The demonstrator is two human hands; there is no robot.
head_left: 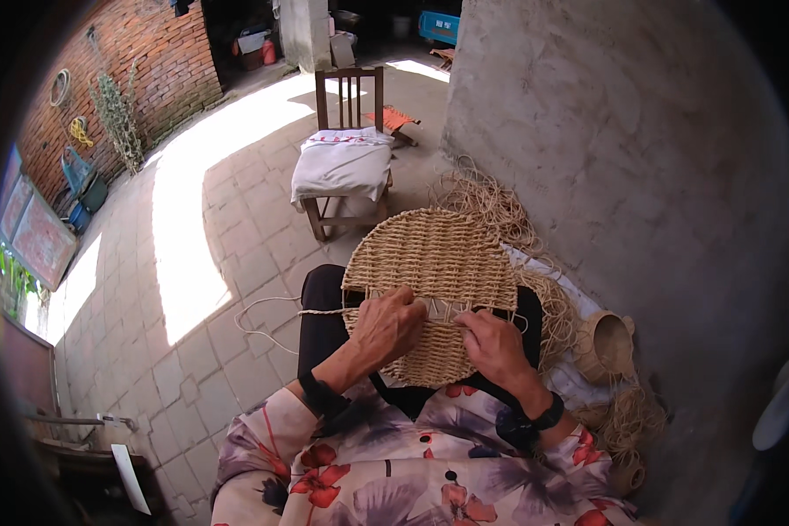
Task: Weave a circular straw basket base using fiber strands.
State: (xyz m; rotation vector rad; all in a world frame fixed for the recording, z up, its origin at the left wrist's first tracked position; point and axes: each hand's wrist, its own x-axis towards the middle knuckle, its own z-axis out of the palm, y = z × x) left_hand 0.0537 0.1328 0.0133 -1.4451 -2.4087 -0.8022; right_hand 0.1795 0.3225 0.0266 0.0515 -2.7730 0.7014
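A rounded mat (438, 250) of woven straw-coloured cord lies across my lap. A gap runs across it from side to side, below its middle, with several thin bare strands (444, 309) showing. My left hand (390, 324) rests at the gap's left part with its fingers curled down. A twisted cord (324, 311) runs into the mat's left edge by this hand and loops out past my knee; its course under the fingers is hidden. My right hand (493, 344) is at the gap's right end, thumb and forefinger pinched together at the strands. What they pinch is too small to name.
A wooden chair (349, 96) with a white cloth (342, 165) on its seat stands ahead, an orange folding stool (394, 117) behind it. Heaps of loose cord (491, 202) lie along the grey wall (622, 131) at right, near a tan round container (607, 346).
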